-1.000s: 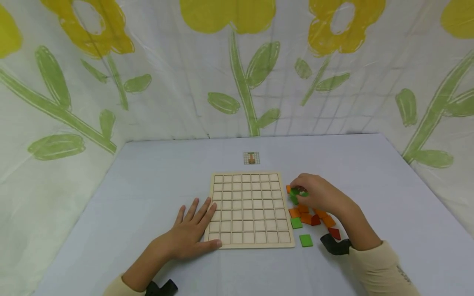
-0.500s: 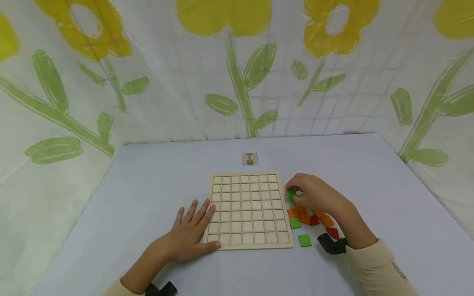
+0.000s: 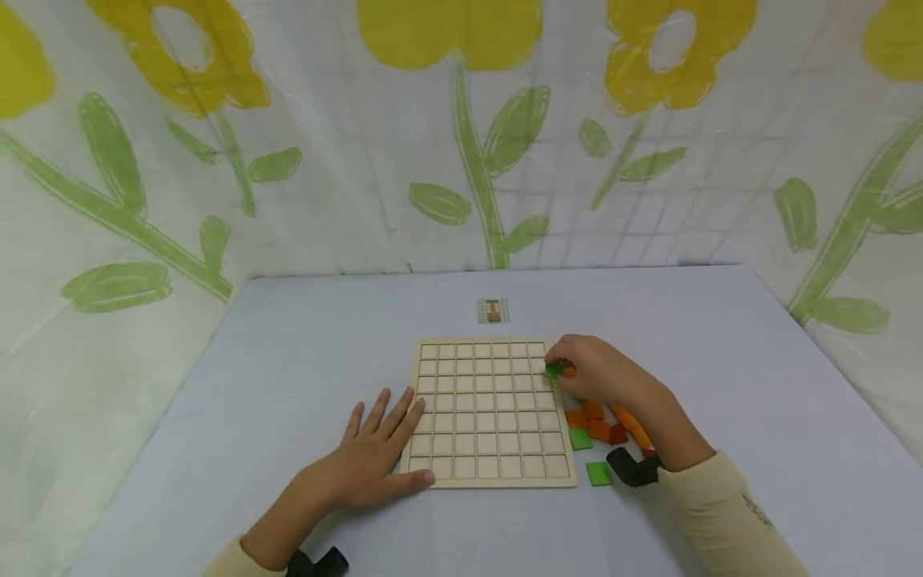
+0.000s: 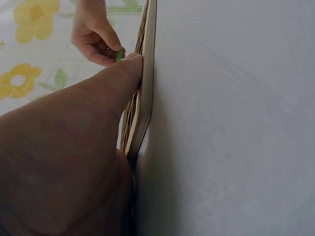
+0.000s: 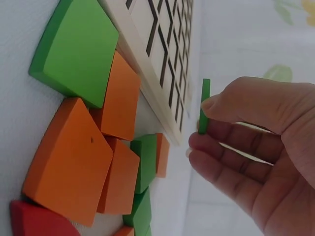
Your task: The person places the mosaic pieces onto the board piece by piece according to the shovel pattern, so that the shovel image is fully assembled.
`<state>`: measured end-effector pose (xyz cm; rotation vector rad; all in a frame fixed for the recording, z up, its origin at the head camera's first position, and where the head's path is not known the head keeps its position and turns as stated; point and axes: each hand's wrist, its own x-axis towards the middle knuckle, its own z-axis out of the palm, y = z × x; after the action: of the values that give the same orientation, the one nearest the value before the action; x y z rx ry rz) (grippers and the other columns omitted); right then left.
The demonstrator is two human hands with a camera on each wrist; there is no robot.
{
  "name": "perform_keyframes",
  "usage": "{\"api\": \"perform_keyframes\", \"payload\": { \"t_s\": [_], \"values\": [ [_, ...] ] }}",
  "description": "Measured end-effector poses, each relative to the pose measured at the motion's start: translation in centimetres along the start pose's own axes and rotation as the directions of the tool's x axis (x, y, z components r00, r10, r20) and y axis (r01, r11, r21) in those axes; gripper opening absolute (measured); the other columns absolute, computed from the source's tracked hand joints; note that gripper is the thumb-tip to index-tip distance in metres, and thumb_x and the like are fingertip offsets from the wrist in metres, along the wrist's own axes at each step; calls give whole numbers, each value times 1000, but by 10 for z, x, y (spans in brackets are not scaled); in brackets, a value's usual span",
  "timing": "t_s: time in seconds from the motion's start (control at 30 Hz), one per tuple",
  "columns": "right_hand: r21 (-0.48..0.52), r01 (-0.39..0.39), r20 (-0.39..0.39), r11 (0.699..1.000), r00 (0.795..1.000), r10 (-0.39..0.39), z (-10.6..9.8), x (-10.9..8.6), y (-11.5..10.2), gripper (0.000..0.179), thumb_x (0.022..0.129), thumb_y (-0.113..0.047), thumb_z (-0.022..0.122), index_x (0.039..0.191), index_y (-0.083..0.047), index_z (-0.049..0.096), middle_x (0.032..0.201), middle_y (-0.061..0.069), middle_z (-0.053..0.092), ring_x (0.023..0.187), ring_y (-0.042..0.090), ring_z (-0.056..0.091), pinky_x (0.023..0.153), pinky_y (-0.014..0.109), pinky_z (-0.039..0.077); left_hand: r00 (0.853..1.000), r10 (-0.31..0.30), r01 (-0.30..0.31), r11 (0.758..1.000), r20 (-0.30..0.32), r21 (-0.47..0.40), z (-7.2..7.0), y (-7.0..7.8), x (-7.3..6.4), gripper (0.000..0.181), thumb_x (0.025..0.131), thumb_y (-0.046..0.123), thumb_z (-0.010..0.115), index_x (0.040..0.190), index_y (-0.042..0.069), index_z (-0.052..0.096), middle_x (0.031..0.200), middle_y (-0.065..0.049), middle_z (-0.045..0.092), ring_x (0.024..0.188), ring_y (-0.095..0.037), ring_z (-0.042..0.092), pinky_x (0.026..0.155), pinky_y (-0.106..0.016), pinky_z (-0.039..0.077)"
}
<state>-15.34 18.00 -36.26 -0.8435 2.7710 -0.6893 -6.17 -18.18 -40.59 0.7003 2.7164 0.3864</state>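
Between thumb and fingers my right hand pinches a green square tile, held on edge in the right wrist view. In the head view that hand overlaps the upper right edge of a wooden grid board. My left hand lies flat with fingers spread, its fingertips and thumb on the board's left side and lower left corner. The board's square cells show bare wood. Beside the board's right edge lie loose tiles: an orange tile, a red tile and a green tile among several others.
A small picture card with a grid pattern lies behind the board. The white table ends at the back against a hanging sheet printed with flowers. Black wrist mounts sit on both wrists.
My right hand has lifted a green tile from the pile and moved left to the board's upper right edge. The left hand stays in place on the board.
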Motion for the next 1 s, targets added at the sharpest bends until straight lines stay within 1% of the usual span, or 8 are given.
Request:
{"api": "perform_keyframes", "payload": {
  "t_s": [0.1, 0.23, 0.3, 0.47, 0.6, 0.87, 1.0],
  "values": [
    [3, 8, 3, 1000, 1000, -8, 1, 3, 2, 25, 88, 3, 70, 112, 1, 72, 108, 7, 68, 97, 23, 62, 85, 41, 53, 1000, 9, -9, 1000, 2, -4, -1, 1, 1, 100, 93, 76, 42, 163, 14, 7, 167, -6, -7, 150, -37, -13, 112, -65, -7],
    [2, 33, 2, 999, 999, -33, 4, 9, 3, 23, 88, 3, 68, 110, -2, 73, 109, 6, 68, 98, 22, 62, 85, 40, 52, 1000, -5, 5, 1000, 13, -1, 0, 2, -1, 101, 92, 77, 42, 163, 14, 7, 167, -6, -7, 150, -38, -13, 112, -66, -6],
    [-5, 45, -1, 999, 999, -45, 6, 12, 4, 23, 88, 4, 67, 108, -3, 74, 107, 5, 68, 96, 21, 62, 84, 38, 52, 1000, -10, 10, 1000, 13, -2, 0, 2, -1, 101, 92, 77, 42, 163, 14, 8, 167, -6, -7, 150, -37, -13, 112, -66, -6],
    [-26, 58, -14, 998, 998, -58, 7, 16, 2, 21, 88, 5, 67, 106, -4, 75, 105, 6, 69, 92, 20, 60, 81, 36, 52, 1000, -4, 4, 1000, -3, 2, -1, 2, -1, 100, 92, 76, 42, 163, 14, 8, 167, -6, -6, 150, -37, -12, 112, -66, -6],
    [-39, 63, -3, 997, 998, -64, 7, 20, -1, 20, 89, 3, 68, 107, -4, 75, 107, 6, 69, 95, 21, 62, 83, 38, 53, 1000, -5, 5, 1000, -6, 7, -1, 2, 0, 101, 92, 77, 42, 163, 14, 9, 167, -6, -5, 150, -38, -12, 112, -66, -5],
    [-58, 73, 8, 996, 997, -72, 8, 28, -7, 16, 88, 1, 70, 101, -7, 75, 101, 3, 68, 89, 19, 59, 80, 37, 51, 1000, -7, 8, 1000, -27, 11, 0, 5, -1, 101, 91, 77, 42, 163, 14, 10, 167, -7, -3, 150, -40, -9, 112, -68, -4],
    [-58, 73, 10, 996, 997, -73, 10, 33, -9, 16, 88, 0, 70, 101, -7, 75, 102, 3, 68, 90, 19, 60, 80, 36, 52, 999, -3, 4, 1000, -39, 24, 2, 5, -1, 100, 92, 77, 41, 163, 13, 10, 167, -8, -2, 150, -41, -9, 111, -68, -4]
  ]
}}
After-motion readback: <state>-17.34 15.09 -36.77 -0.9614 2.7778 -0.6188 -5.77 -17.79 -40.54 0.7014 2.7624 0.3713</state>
